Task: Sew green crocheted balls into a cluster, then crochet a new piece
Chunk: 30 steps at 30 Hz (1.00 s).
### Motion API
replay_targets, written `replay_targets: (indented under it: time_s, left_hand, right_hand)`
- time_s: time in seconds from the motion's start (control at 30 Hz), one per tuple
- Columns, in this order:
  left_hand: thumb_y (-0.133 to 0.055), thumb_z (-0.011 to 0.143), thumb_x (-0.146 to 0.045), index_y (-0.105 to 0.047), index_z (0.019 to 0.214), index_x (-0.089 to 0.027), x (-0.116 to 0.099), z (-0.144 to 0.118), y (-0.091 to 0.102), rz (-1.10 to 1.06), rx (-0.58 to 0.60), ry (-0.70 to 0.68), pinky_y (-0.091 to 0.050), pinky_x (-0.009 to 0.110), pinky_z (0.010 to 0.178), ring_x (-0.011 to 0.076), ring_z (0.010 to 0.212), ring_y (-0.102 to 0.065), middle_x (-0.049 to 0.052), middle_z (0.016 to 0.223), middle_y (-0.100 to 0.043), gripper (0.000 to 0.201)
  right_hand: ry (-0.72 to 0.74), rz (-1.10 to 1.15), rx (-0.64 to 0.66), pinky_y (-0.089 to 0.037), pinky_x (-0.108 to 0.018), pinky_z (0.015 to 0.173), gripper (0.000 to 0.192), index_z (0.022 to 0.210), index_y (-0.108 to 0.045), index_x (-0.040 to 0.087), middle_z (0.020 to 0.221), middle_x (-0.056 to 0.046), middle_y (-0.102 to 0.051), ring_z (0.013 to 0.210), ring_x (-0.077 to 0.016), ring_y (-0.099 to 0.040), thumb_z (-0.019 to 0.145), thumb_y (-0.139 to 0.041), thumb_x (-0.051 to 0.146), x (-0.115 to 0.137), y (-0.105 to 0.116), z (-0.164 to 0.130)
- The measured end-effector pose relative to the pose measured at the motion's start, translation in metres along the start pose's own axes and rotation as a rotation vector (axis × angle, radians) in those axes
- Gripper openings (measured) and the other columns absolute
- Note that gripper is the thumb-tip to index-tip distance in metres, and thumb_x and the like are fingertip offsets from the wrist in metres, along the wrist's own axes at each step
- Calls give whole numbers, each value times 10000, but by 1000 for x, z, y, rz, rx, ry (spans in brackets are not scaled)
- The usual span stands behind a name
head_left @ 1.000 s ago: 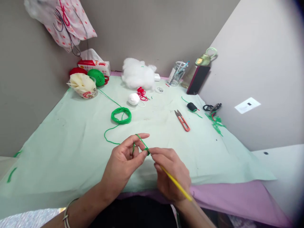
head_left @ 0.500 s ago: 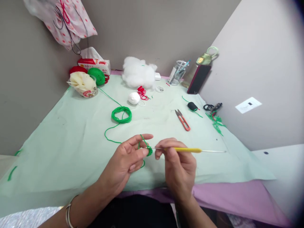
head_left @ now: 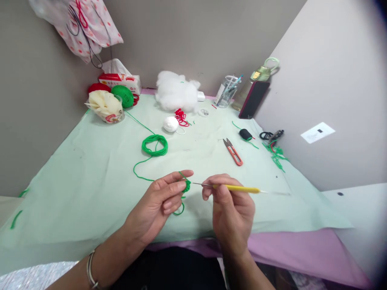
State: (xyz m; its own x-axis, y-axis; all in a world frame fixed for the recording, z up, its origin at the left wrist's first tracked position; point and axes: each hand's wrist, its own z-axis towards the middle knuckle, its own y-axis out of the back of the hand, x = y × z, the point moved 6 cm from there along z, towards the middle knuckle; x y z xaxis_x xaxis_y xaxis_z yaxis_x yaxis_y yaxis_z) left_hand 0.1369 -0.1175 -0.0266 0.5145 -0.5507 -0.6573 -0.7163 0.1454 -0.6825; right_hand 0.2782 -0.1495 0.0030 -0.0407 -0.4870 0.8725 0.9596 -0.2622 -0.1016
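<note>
My left hand pinches a small piece of green crochet between thumb and fingers, with its index finger stretched out and green yarn over it. In my right hand is a crochet hook with a yellow handle, its thin metal tip pointing left. A small gap shows between the tip and the crochet piece. Green yarn runs from my left hand to a loose coil of green yarn, and on towards a green yarn ball. A short green loop hangs below the left fingers.
Orange thread snips lie beyond my right hand, near a black spool. A white yarn ball, red yarn and white stuffing lie farther back. A phone leans against a bottle at the right; green scraps lie below.
The hook tip has come away from the crochet piece as my right hand moved slightly right. My left thumb and the piece have shifted up a little.
</note>
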Motion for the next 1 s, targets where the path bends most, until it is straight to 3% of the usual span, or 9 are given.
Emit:
replay_targets:
  time_s: [0.1,0.27,0.4,0.57,0.67,0.83,1.0]
  left_hand:
    - [-824,827,-261,-806,1072,-216,-4,-1,0,154,-17,-92,-336,156,494,14,528,-375,-22,799,-592,250]
    - [-838,827,-286,-790,1115,-265,-3,-1,1,285,-3,-135,-483,219,760,116,816,-624,7,880,-678,292]
    - [-820,848,-302,-761,1174,-291,-3,-2,4,296,14,-118,-475,236,787,158,949,-652,23,982,-689,331]
    - [-790,870,-314,-770,1161,-288,-6,-4,4,332,9,-135,-460,237,765,122,831,-602,-3,895,-615,292]
    - [-780,876,-295,-777,1142,-292,-9,-5,3,353,9,-169,-461,234,758,115,806,-576,-12,872,-590,266]
    - [-782,880,-285,-771,1153,-290,-11,-7,3,406,-13,-213,-475,233,797,123,834,-569,-8,873,-580,273]
    - [-808,859,-283,-768,1153,-302,-11,-8,3,427,-27,-206,-479,218,798,108,808,-562,-14,894,-584,297]
  right_hand:
    - [-66,82,74,-549,-271,717,210,1044,-774,258,943,-22,-728,776,-123,-650,1011,-585,173,-4,-8,3]
    - [-82,52,85,-547,-245,738,222,1050,-792,280,939,-10,-753,810,-117,-661,999,-610,163,-6,-8,1]
    - [-187,150,64,-552,-262,725,179,1018,-779,254,921,-19,-736,771,-120,-662,1011,-604,217,-16,-4,-1]
    - [-252,262,68,-566,-274,683,198,986,-741,227,904,-26,-740,705,-122,-663,1038,-559,286,-19,-4,-1]
    - [-180,155,83,-584,-291,696,218,1010,-717,223,926,-33,-752,720,-132,-682,1057,-508,258,-10,-1,-1]
    - [79,-198,136,-593,-309,715,251,1109,-700,218,965,-44,-752,769,-145,-706,1040,-472,142,11,0,-5]
    - [278,-241,163,-599,-357,734,304,1202,-652,229,1020,-68,-756,869,-186,-718,1011,-468,81,18,-5,-10]
